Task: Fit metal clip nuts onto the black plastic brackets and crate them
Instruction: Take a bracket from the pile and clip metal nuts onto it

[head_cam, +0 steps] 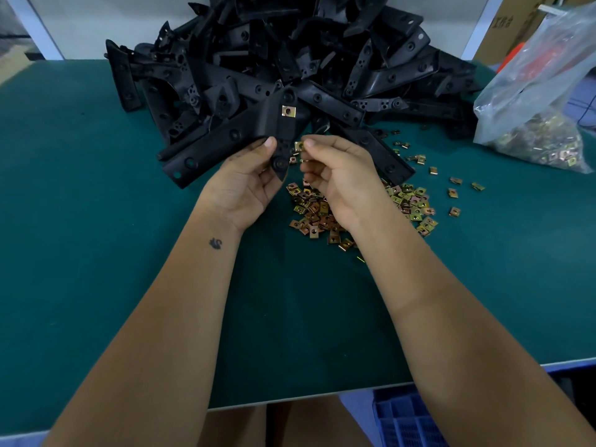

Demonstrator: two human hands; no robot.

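My left hand [248, 179] grips a black plastic bracket [225, 140] by its lower tab, above the green table [96, 253]. One metal clip nut [288, 111] sits fitted on the bracket's upper arm. My right hand [335, 175] pinches another clip nut [299, 146] between thumb and forefinger, right beside the bracket's lower tab. A heap of loose clip nuts [412, 201] lies on the table under and right of my right hand. Behind them rises a big pile of black brackets [322, 59].
A clear plastic bag [541, 101] with more clip nuts lies at the right edge of the table. A blue plastic crate [406, 421] stands below the table's near edge, at the lower right. Cardboard boxes [512, 24] stand behind the bag.
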